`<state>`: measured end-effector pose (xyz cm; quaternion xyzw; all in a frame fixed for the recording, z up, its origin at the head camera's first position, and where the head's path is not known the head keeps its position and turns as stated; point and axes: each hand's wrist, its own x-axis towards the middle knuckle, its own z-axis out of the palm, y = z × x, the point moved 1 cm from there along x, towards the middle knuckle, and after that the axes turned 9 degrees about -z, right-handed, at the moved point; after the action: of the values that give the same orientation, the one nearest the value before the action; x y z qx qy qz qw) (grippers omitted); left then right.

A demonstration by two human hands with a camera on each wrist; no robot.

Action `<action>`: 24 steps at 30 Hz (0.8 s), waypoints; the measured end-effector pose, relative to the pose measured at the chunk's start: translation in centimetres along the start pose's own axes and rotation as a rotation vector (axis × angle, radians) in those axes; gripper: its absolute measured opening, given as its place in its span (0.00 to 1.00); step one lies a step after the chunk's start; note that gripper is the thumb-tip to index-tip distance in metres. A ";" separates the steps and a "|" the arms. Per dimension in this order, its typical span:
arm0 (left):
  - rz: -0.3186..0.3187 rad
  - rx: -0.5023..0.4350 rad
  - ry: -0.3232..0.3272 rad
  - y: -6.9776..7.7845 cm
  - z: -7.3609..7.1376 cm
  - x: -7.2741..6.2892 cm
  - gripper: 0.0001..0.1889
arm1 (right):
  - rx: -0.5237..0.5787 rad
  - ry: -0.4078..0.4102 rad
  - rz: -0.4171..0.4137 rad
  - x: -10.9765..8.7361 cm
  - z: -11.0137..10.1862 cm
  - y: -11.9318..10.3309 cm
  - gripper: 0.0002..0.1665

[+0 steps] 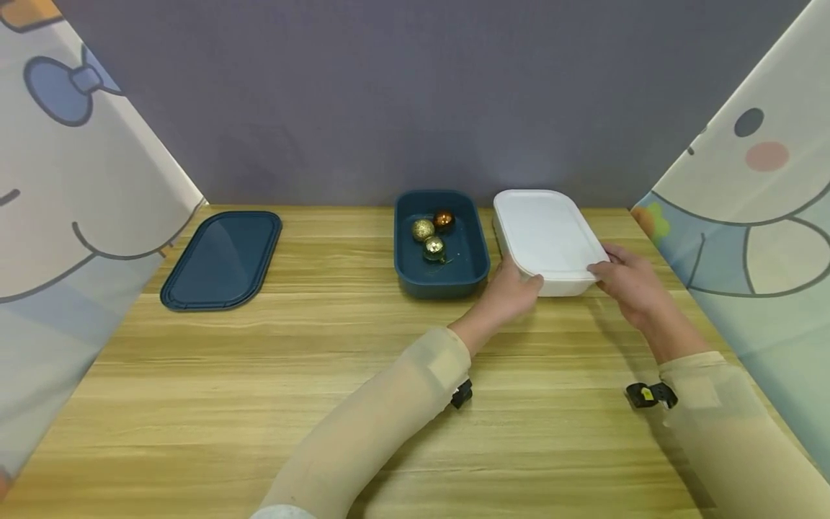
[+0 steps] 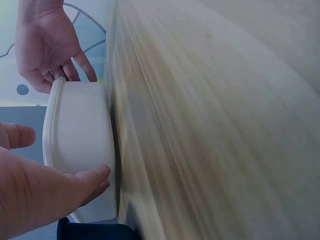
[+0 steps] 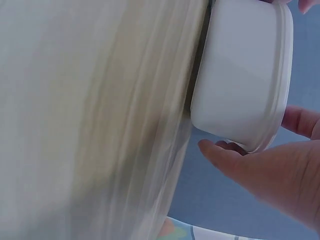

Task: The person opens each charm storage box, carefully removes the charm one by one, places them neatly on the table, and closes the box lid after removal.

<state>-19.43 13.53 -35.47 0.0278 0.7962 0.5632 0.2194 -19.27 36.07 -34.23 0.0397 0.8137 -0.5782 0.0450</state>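
Note:
A white lidded storage box (image 1: 547,231) stands on the table near the back wall, right of centre. At its front left corner, my left hand (image 1: 512,288) grips the box, thumb by the lid edge and fingers along the side wall. My right hand (image 1: 627,280) holds the front right corner, its thumb at the rim of the white lid (image 1: 551,234) and its fingers below that rim. In the right wrist view the box (image 3: 240,70) has its lid on. What is inside it is hidden.
Left of the white box, close to it, is an open dark blue box (image 1: 441,281) holding a glittery gold ball (image 1: 423,230), a shiny gold ball (image 1: 434,249) and a copper ball (image 1: 444,220). A dark blue lid (image 1: 222,259) lies flat at the far left. Fabric walls enclose the table.

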 end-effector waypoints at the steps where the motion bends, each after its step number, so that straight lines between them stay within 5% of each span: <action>1: -0.002 0.012 -0.002 0.1 0.0 0.0 0.40 | 0.014 0.008 -0.001 0.0 0.0 0.0 0.46; 12: -0.015 0.137 0.003 1.1 -0.3 -0.4 0.46 | 0.311 0.143 -0.059 -0.5 -0.3 -0.4 0.49; 24: 0.121 0.124 -0.027 2.7 -1.3 -1.9 0.47 | 0.596 0.248 -0.216 -1.0 -0.2 -1.8 0.46</action>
<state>-18.81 12.80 -32.08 0.0969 0.8233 0.5247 0.1935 -18.52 35.66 -32.39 0.0345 0.6078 -0.7827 -0.1295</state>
